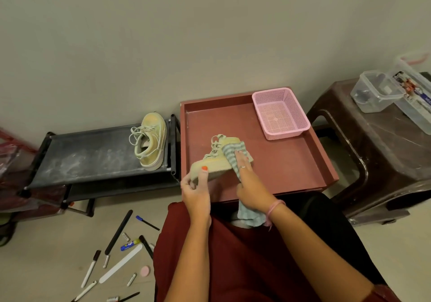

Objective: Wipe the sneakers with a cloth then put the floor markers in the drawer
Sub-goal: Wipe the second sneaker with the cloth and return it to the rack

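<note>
A pale yellow-green sneaker (215,161) lies tipped on its side over the red-brown tray top (279,161). My left hand (196,189) grips its sole end, thumb on the side. My right hand (247,180) presses a green striped cloth (231,153) against the sneaker's side; the cloth's tail hangs below my wrist. The second sneaker (151,142) stands on the black shoe rack (93,154) at left. Several markers (91,269) and pens lie scattered on the floor at lower left.
A pink mesh basket (281,112) sits at the tray's back right corner. A brown plastic stool (377,143) on the right carries clear plastic boxes (375,94). Nail files, a pink round pad and small tubes lie among the markers. My red-clad lap fills the foreground.
</note>
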